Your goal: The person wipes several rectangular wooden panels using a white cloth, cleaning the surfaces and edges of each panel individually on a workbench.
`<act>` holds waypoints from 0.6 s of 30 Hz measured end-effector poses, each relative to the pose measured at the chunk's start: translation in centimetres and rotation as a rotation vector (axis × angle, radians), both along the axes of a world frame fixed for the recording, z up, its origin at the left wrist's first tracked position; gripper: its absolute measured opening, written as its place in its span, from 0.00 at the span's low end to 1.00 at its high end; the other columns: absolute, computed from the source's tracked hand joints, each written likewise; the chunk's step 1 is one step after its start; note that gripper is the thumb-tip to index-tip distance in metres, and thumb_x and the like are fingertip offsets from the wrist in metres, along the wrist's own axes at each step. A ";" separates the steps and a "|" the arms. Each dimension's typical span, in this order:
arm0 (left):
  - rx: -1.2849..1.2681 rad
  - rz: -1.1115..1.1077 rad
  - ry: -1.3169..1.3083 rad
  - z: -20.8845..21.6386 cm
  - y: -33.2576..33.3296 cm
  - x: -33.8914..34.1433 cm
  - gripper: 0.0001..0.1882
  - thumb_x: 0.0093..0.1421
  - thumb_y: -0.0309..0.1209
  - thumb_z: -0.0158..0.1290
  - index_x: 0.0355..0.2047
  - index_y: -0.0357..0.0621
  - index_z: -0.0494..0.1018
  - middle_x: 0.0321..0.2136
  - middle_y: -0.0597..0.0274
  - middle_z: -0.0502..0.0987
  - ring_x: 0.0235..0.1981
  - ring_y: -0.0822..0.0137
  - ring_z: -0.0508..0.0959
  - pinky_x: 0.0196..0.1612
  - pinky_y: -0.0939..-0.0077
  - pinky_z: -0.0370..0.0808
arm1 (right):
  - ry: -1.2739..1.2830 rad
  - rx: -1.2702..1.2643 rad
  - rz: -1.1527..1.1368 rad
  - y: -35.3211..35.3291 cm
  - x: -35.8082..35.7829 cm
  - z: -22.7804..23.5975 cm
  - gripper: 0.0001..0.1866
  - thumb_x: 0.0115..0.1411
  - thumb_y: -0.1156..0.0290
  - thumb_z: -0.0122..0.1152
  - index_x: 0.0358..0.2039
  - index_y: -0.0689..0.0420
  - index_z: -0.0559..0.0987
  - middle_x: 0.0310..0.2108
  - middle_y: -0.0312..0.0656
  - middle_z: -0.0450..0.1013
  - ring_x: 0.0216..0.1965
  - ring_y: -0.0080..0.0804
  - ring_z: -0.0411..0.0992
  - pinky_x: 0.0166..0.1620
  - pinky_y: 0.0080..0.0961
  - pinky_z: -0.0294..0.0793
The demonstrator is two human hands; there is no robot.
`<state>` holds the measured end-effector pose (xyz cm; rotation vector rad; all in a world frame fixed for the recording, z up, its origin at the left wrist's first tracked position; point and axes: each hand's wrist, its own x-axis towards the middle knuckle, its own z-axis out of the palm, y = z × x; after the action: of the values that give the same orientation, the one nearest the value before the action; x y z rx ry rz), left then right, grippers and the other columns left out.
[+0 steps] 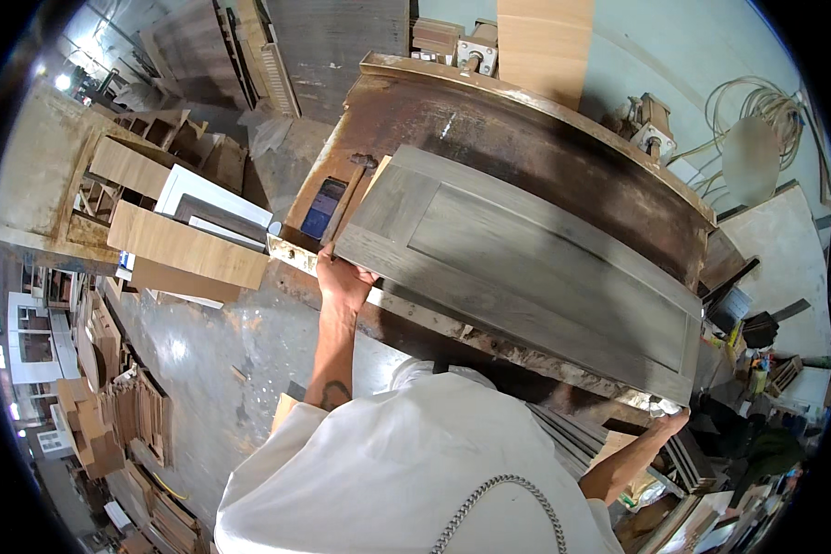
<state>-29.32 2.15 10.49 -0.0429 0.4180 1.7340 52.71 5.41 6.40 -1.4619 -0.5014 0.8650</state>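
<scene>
A long grey wood-grain cabinet door (526, 268) with a recessed centre panel lies across a rusty metal bench (434, 120), tilted down toward the right. My left hand (344, 280) grips its near left corner, with the thumb and fingers at the edge. At the near right corner my right hand (672, 423) holds the door's edge, its fingers partly hidden. Left of the door, a hammer (349, 198) with a wooden handle lies on the bench beside a dark phone (324, 208). A strip of light wood (376, 185) peeks out from under the door's left end.
Metal cylinders (477, 48) are mounted behind the bench's far rail (545, 102). Wooden panels (189, 245) are stacked at the left. Coiled hose (766, 115) hangs on the wall at the right. Boards (134, 415) lean and lie in stacks on the lower left floor.
</scene>
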 end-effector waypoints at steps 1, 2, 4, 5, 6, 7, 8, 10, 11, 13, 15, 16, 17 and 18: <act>-0.116 0.033 0.053 2.9 0.5 1.7 0.29 0.62 0.50 0.34 0.51 0.39 0.64 0.46 0.50 0.74 0.45 0.50 0.75 0.48 0.51 0.70 | 0.030 -0.016 -0.029 0.1 0.1 0.2 0.17 0.55 0.71 0.49 0.40 0.70 0.74 0.40 0.48 0.74 0.35 0.35 0.73 0.37 0.33 0.75; -0.229 0.074 0.107 4.9 0.5 2.6 0.30 0.62 0.51 0.33 0.51 0.39 0.65 0.46 0.49 0.74 0.44 0.49 0.76 0.48 0.50 0.70 | 0.061 -0.024 -0.045 0.6 0.3 0.4 0.17 0.54 0.71 0.49 0.40 0.70 0.74 0.40 0.48 0.74 0.35 0.35 0.73 0.37 0.33 0.75; -0.170 -0.006 0.124 5.3 0.1 3.1 0.35 0.62 0.57 0.32 0.51 0.35 0.65 0.47 0.43 0.73 0.46 0.45 0.75 0.50 0.47 0.69 | 0.097 -0.034 -0.031 1.2 1.1 0.6 0.17 0.54 0.70 0.51 0.38 0.70 0.75 0.39 0.48 0.74 0.34 0.35 0.73 0.37 0.33 0.75; -0.139 -0.043 0.131 5.5 -0.2 3.3 0.38 0.61 0.60 0.31 0.51 0.34 0.65 0.47 0.40 0.72 0.46 0.43 0.74 0.50 0.46 0.69 | 0.101 -0.041 -0.019 1.1 1.6 0.9 0.17 0.53 0.69 0.52 0.38 0.69 0.75 0.39 0.48 0.74 0.34 0.35 0.73 0.37 0.33 0.75; -0.127 -0.112 0.127 5.5 -0.7 3.6 0.41 0.60 0.62 0.31 0.50 0.32 0.66 0.45 0.38 0.73 0.46 0.42 0.74 0.50 0.45 0.69 | 0.085 -0.054 -0.008 0.4 2.9 1.0 0.16 0.53 0.69 0.53 0.37 0.69 0.75 0.38 0.48 0.74 0.34 0.35 0.73 0.37 0.33 0.75; -0.113 -0.179 0.121 5.5 -1.1 3.8 0.44 0.59 0.64 0.30 0.49 0.29 0.66 0.44 0.36 0.73 0.47 0.41 0.74 0.50 0.45 0.69 | 0.033 -0.080 -0.010 -0.2 4.2 1.4 0.16 0.52 0.68 0.54 0.37 0.69 0.76 0.38 0.48 0.75 0.34 0.35 0.73 0.37 0.33 0.75; -0.104 -0.234 0.132 5.7 -1.8 4.0 0.47 0.58 0.67 0.29 0.48 0.27 0.67 0.42 0.34 0.74 0.47 0.40 0.73 0.50 0.44 0.68 | -0.221 -0.261 -0.212 -0.5 3.5 1.8 0.17 0.50 0.66 0.56 0.33 0.69 0.76 0.36 0.47 0.75 0.32 0.36 0.74 0.35 0.33 0.76; -0.246 -0.391 0.257 6.2 -4.7 3.5 0.50 0.57 0.68 0.27 0.45 0.24 0.68 0.38 0.32 0.75 0.44 0.40 0.75 0.48 0.47 0.71 | -0.712 -0.653 -0.497 -2.5 2.6 3.9 0.19 0.47 0.61 0.61 0.28 0.69 0.77 0.31 0.48 0.76 0.28 0.38 0.74 0.31 0.36 0.77; -0.323 -0.470 0.322 6.7 -6.0 3.5 0.52 0.57 0.69 0.25 0.44 0.23 0.69 0.36 0.32 0.75 0.43 0.40 0.76 0.47 0.49 0.72 | -0.991 -0.807 -0.569 -4.1 1.4 6.0 0.21 0.45 0.59 0.62 0.26 0.69 0.77 0.29 0.48 0.76 0.26 0.39 0.74 0.29 0.37 0.77; -0.489 -0.334 0.660 6.5 -7.1 3.1 0.33 0.62 0.56 0.40 0.35 0.31 0.74 0.27 0.44 0.77 0.29 0.54 0.79 0.37 0.65 0.76 | -0.777 -0.563 -0.751 -5.1 0.1 9.0 0.22 0.49 0.59 0.59 0.28 0.71 0.76 0.28 0.50 0.75 0.24 0.40 0.74 0.26 0.41 0.77; -0.599 -0.104 1.020 3.5 -7.2 1.6 0.22 0.62 0.46 0.48 0.33 0.34 0.74 0.21 0.53 0.77 0.22 0.65 0.78 0.29 0.75 0.75 | -0.652 -0.177 -0.639 -4.8 1.3 8.9 0.20 0.51 0.60 0.59 0.29 0.69 0.77 0.28 0.49 0.75 0.26 0.41 0.75 0.27 0.43 0.78; -0.623 0.003 0.986 4.3 -6.6 1.4 0.17 0.61 0.41 0.51 0.29 0.37 0.72 0.18 0.60 0.73 0.19 0.70 0.73 0.24 0.77 0.71 | -0.470 -0.192 -0.591 -2.7 -2.4 9.3 0.18 0.54 0.61 0.58 0.33 0.66 0.77 0.31 0.48 0.75 0.28 0.42 0.75 0.30 0.44 0.79; -0.638 0.110 0.942 5.1 -5.6 0.8 0.14 0.60 0.37 0.53 0.24 0.40 0.71 0.15 0.66 0.70 0.16 0.74 0.69 0.20 0.80 0.66 | -0.073 -0.107 -0.257 -0.5 -4.6 9.3 0.18 0.57 0.60 0.55 0.39 0.64 0.75 0.35 0.46 0.75 0.33 0.41 0.75 0.37 0.42 0.78; -0.647 0.186 0.933 4.9 -5.3 -0.2 0.14 0.60 0.38 0.53 0.22 0.43 0.70 0.15 0.68 0.69 0.15 0.76 0.68 0.19 0.80 0.64 | 0.059 -0.118 -0.099 1.8 -14.3 11.5 0.19 0.59 0.59 0.53 0.43 0.61 0.73 0.38 0.45 0.74 0.37 0.38 0.75 0.41 0.38 0.76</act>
<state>-29.50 -3.16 15.37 0.2815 1.6901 1.6454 38.45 7.23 17.87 -1.5501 -0.3360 0.8688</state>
